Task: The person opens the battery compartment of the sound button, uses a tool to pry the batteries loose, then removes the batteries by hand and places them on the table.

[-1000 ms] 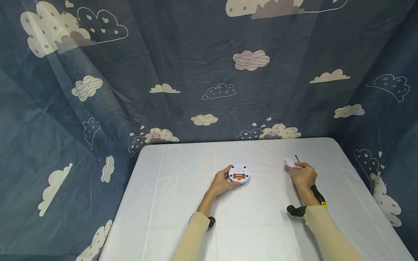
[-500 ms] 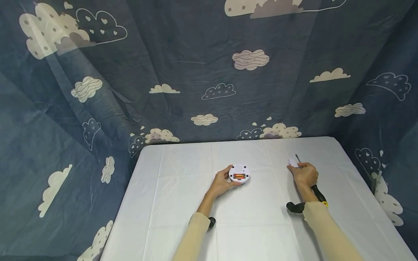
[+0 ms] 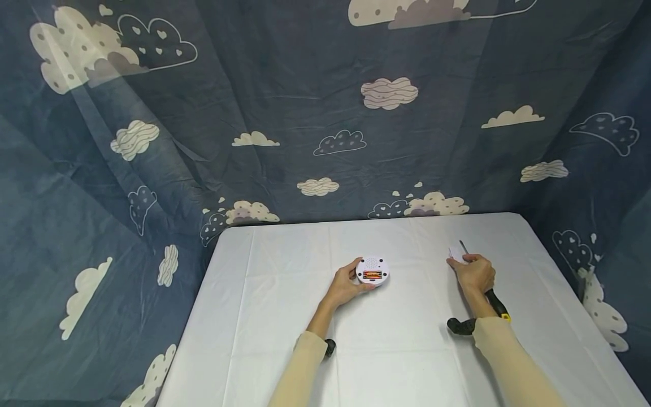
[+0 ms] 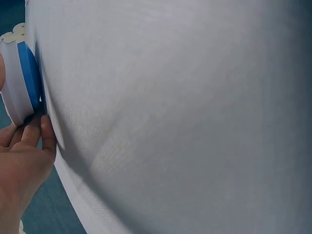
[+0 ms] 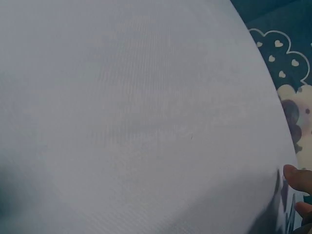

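Note:
My left hand (image 3: 344, 284) grips a round white battery-powered device (image 3: 372, 263) by its side, left of the table's middle. Its back faces up, with speaker holes, dark feet and an uncovered battery bay with orange batteries (image 3: 372, 275). In the left wrist view the device's blue side (image 4: 30, 75) faces the table. Further right, my right hand (image 3: 474, 275) holds a screwdriver (image 3: 495, 301) with a black and yellow handle; its thin shaft pokes out beyond the fingers. The fingertips also pinch a small white piece (image 3: 455, 252), seemingly the battery cover. The right wrist view shows only fingertips (image 5: 298, 179) at its edge.
A white cloth covers the table (image 3: 396, 345). Behind and beside it hangs a dark blue curtain (image 3: 285, 85) with cloud prints. Black wrist mounts (image 3: 461, 327) stick out at both sleeves.
My right hand has shifted slightly right with the screwdriver and the white piece, then stays nearly still. The left hand and the device have hardly moved.

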{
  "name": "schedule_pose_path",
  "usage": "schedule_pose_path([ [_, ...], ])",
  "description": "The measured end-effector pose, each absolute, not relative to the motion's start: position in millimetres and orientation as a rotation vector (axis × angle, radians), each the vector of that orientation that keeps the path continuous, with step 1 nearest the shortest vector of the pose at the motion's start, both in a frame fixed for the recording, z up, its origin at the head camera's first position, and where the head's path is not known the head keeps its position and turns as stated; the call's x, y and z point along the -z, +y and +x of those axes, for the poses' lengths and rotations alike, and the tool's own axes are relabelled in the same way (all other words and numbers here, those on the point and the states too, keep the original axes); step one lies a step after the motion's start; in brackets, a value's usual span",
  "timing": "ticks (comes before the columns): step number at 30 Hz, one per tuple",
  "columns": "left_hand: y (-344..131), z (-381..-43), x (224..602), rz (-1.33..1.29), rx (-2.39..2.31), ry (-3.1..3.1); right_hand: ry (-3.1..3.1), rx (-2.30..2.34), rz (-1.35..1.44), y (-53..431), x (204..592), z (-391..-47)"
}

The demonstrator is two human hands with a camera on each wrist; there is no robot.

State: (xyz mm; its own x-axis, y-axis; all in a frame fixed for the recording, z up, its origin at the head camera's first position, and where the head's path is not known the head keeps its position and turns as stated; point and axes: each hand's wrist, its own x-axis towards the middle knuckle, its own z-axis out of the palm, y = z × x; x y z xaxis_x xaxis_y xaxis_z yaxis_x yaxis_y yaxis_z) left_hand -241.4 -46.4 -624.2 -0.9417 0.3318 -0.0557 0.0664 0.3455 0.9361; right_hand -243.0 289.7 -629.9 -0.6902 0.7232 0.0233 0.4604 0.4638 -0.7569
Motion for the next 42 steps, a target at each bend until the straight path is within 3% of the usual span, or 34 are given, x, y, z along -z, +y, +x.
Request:
schedule_pose_path([
  [11,-48,-243,622,0.354,-1.649,2.358,-2.275,-1.115,-0.904,301,607,-204],
  [24,-49,-244,623,0.348,-1.649,2.339,-2.304,-0.974,-0.872,326,626,-137],
  [42,-47,-242,621,0.373,-1.665,2.32,-2.325,-0.886,-0.813,329,651,-110],
])
